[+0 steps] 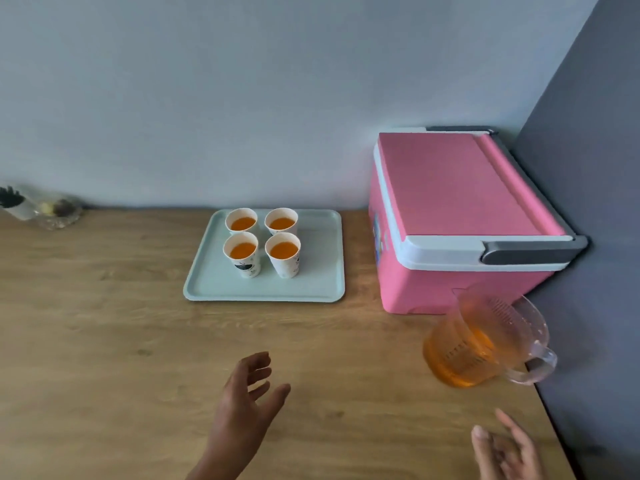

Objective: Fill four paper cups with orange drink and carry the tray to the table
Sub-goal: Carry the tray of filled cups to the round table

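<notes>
A pale green tray (221,289) lies on the wooden counter near the wall. On its far half stand several white paper cups (282,252), each holding orange drink. A clear plastic jug (481,341) with orange drink in its lower part stands on the counter at the right, in front of the cooler, and no hand touches it. My left hand (244,407) hovers open over the counter, below the tray. My right hand (502,448) is open too, at the bottom right, below the jug. Both hands are empty.
A pink cooler box (460,216) with a white rim and grey handle sits shut in the right corner, against a dark grey side wall (595,168). A small potted plant (14,202) and a glass dish (57,211) stand at the far left.
</notes>
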A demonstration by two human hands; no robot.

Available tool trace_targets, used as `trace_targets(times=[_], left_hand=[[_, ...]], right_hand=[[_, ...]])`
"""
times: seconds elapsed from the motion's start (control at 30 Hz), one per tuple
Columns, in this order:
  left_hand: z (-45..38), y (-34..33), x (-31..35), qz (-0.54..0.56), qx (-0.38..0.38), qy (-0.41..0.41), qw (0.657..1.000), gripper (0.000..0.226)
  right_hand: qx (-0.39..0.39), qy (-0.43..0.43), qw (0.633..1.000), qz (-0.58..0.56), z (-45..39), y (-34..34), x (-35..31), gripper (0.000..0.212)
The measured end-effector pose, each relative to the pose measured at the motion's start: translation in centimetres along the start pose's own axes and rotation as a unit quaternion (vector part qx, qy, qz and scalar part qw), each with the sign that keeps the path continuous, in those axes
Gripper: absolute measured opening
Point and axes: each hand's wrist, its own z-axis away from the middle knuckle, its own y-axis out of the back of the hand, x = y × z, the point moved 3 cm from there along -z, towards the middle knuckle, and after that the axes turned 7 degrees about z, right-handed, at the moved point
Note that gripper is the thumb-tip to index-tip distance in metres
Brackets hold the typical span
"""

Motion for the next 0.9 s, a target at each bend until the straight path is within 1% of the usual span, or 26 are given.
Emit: trace_targets(times=[0.2,0.3,0.37,0.43,0.5,0.57,0.7,0.8,0.9], left_hand=[[-3.5,8.8,-2.4,0.002,-0.009,0.002,1.000,0.059],[-6.1,13.1,-2.6,0.005,-0.028,-0.009,1.000,0.064],[-8.3,15.4,-2.4,0.006,-0.058,-0.005,0.998,0.074],[-10.7,17.0,-1.9,-0.003,-0.093,-0.008,0.996,0.084],[-13.3,17.9,-1.2,-0.018,-0.128,-0.011,0.992,0.087],[-15.8,18.3,-0.5,-0.036,-0.156,-0.013,0.987,0.092],[-20.3,17.9,1.7,-0.093,-0.197,-0.009,0.976,0.116],[-22.8,17.3,3.1,-0.147,-0.229,0.002,0.962,0.125],[-25.0,16.6,3.7,-0.187,-0.232,0.015,0.954,0.125]], right_hand=[[-0.077,0.030,0.997,-0.009,6.4,-9.6,-2.9,0.037],[-0.169,0.030,0.985,0.036,7.5,-13.5,-4.4,0.046],[-0.239,0.043,0.965,0.094,7.2,-15.5,-5.6,0.048],[-0.289,0.061,0.941,0.163,6.2,-17.0,-6.5,0.052],[-0.317,0.071,0.918,0.226,4.6,-18.7,-7.4,0.052],[-0.331,0.087,0.901,0.265,2.5,-20.6,-8.4,0.054],[-0.366,0.104,0.872,0.307,-2.4,-24.6,-10.2,0.066],[-0.415,0.119,0.835,0.342,-6.0,-27.6,-11.6,0.084],[-0.458,0.131,0.789,0.387,-8.7,-30.4,-12.7,0.098]])
